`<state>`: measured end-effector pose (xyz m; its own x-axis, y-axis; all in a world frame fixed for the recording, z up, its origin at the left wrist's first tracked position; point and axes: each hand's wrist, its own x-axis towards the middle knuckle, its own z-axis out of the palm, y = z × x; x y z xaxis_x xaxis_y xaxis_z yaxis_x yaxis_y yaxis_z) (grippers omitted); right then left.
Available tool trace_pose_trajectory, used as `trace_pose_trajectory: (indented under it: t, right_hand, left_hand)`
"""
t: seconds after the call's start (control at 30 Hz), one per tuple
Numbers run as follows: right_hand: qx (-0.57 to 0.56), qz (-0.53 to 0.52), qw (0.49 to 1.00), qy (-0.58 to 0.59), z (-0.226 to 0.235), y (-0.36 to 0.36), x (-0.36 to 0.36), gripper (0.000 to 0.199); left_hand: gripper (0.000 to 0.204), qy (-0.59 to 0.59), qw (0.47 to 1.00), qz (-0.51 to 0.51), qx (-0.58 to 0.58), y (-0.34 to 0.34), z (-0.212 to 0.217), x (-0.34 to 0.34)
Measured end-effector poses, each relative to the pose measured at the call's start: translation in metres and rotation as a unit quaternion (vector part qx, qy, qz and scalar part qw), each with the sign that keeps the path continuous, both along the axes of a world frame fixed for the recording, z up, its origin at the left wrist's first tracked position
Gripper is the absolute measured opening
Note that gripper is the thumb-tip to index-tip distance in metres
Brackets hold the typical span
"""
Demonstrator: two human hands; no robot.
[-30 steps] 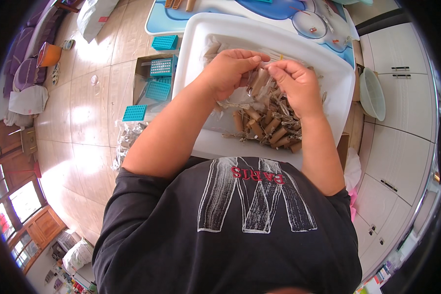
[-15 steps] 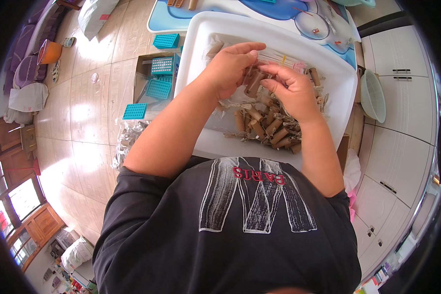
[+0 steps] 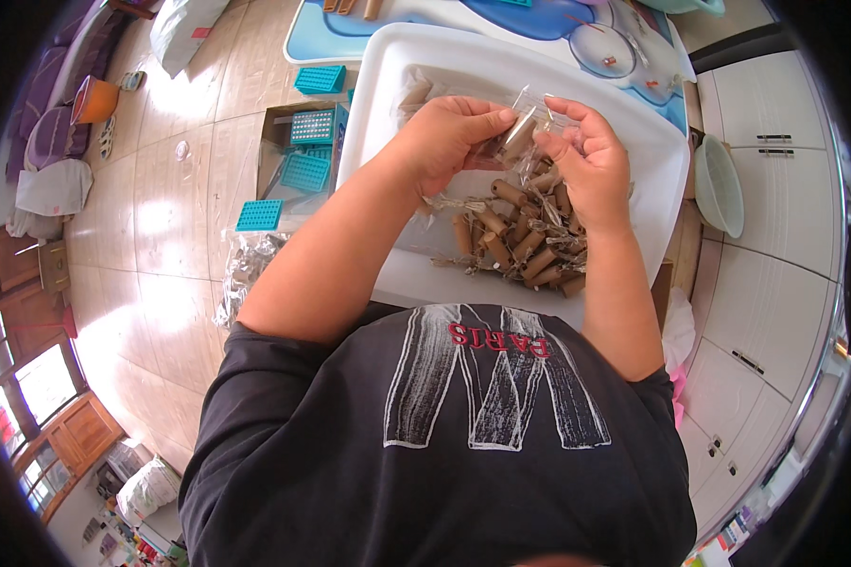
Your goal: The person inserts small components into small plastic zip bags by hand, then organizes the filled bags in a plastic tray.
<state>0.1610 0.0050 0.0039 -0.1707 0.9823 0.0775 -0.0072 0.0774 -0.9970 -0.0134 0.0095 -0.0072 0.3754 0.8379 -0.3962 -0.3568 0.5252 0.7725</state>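
Over a large white tub [image 3: 654, 194], both my hands pinch a clear plastic bag [image 3: 529, 100] with a brown cardboard-like tube [image 3: 516, 140] in it. My left hand [image 3: 449, 144] grips its left side, thumb on top. At the right, my right hand [image 3: 592, 170] closes thumb and forefinger on the film. The tube tilts up to the right between them. Below my hands lies a pile of similar brown tubes [image 3: 528, 248] with crumpled, twisted clear wrapping. More clear film [image 3: 413, 93] lies in the tub beyond my left hand.
Beyond the tub stands a blue and white table [image 3: 336, 36] with a round clear dish [image 3: 603, 49]. Teal perforated racks [image 3: 259, 214] and a cardboard box [image 3: 272, 132] are at the left, near a silver plastic bag [image 3: 246, 269]. White cabinets [image 3: 775, 189] and a pale green basin [image 3: 720, 184] flank the right.
My right hand has shifted slightly right and turned, and the left thumb has come down onto the bag. The tube and film now show more openly between my hands.
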Motion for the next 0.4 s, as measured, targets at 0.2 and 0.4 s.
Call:
trace_pose_trajectory:
  t: [0.2, 0.4]
  right_hand:
    - [-0.026, 0.017, 0.999, -0.006, -0.0023, 0.0016, 0.0028, 0.018]
    - [-0.023, 0.008, 1.000, -0.012, -0.0089, 0.0013, 0.0035, 0.010]
  left_hand:
    - [0.026, 0.046, 0.996, 0.044, 0.060, 0.0003, -0.0010, 0.0062]
    - [0.034, 0.077, 0.992, 0.082, 0.064, 0.0005, -0.0020, 0.0072]
